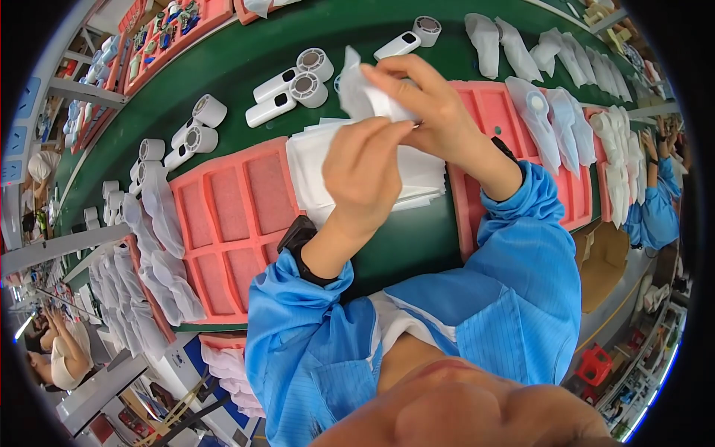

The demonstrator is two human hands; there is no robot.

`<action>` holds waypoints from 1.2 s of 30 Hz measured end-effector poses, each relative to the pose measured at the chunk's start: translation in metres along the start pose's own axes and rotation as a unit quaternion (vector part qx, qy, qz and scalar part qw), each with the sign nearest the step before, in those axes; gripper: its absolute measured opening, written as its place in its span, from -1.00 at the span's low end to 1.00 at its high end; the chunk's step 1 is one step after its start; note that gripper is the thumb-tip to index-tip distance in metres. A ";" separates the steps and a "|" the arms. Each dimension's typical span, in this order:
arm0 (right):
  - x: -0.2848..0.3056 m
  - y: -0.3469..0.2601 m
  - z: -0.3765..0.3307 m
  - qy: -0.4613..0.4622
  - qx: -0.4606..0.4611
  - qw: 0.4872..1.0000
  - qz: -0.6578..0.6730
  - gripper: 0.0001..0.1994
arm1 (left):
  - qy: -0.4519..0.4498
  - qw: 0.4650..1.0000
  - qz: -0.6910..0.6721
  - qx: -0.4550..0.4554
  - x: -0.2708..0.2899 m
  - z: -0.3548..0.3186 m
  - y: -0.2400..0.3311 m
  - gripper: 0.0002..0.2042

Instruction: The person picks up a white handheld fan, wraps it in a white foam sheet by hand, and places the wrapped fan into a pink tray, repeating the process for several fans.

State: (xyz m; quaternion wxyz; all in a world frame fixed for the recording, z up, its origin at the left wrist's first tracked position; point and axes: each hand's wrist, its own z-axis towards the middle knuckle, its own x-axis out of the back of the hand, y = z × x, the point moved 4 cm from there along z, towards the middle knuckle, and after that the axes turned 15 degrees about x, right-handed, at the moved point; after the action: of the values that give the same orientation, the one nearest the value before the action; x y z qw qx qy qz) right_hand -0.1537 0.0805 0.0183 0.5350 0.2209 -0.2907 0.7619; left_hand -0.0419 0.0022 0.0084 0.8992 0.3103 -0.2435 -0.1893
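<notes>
Above a stack of flat white bags (424, 175), both of my hands are raised close together around a thin white bag (357, 89). My right hand (428, 100) grips the bag between thumb and fingers, and its upper end stands up crumpled. My left hand (361, 171) is closed just below, its fingertips pinching the bag's edge near the right fingers. Whether anything is inside the bag, I cannot tell. Beyond my hands, white handheld fans (309, 88) with round heads lie on the green work surface (357, 33).
A pink compartment tray (253, 242) lies left of the stack. Another pink tray (471, 123) at the right carries bagged fans (532, 112). More bagged fans (162, 208) lie at the left, others (484, 45) at the far right. A cardboard box (605, 257) stands at lower right.
</notes>
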 end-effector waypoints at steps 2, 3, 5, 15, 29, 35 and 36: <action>0.003 0.009 -0.002 0.020 -0.001 0.999 -0.034 -0.32 | -0.001 0.999 -0.009 -0.032 -0.013 -0.003 -0.003 -0.52; 0.004 0.012 -0.002 0.040 -0.001 0.997 -0.068 -0.30 | -0.001 0.999 -0.014 -0.047 -0.015 -0.005 -0.004 -0.45; 0.003 0.014 -0.005 0.061 0.000 0.993 -0.102 -0.27 | -0.013 1.000 -0.019 0.015 -0.012 -0.001 -0.004 -0.45; 0.000 -0.002 0.004 0.075 -0.079 0.981 0.160 -0.41 | -0.155 0.905 -0.293 0.267 0.011 0.023 -0.046 -0.52; -0.015 -0.011 -0.005 0.005 -0.084 0.992 -0.096 -0.47 | 0.088 0.991 -0.078 0.059 0.029 0.013 -0.018 -0.62; 0.000 0.001 -0.011 -0.011 -0.172 0.977 0.121 -0.62 | 0.074 0.908 -0.298 0.285 0.041 0.024 -0.054 -0.76; 0.000 0.005 -0.013 -0.022 -0.194 0.953 0.233 -0.65 | 0.072 0.907 -0.299 0.286 0.036 0.024 -0.058 -0.76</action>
State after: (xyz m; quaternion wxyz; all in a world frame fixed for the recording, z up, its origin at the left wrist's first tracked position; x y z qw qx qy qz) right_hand -0.1586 0.0879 0.0073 0.3682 0.0558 -0.4881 0.7893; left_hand -0.0373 -0.0692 -0.0015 0.6882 0.6251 -0.1172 -0.3491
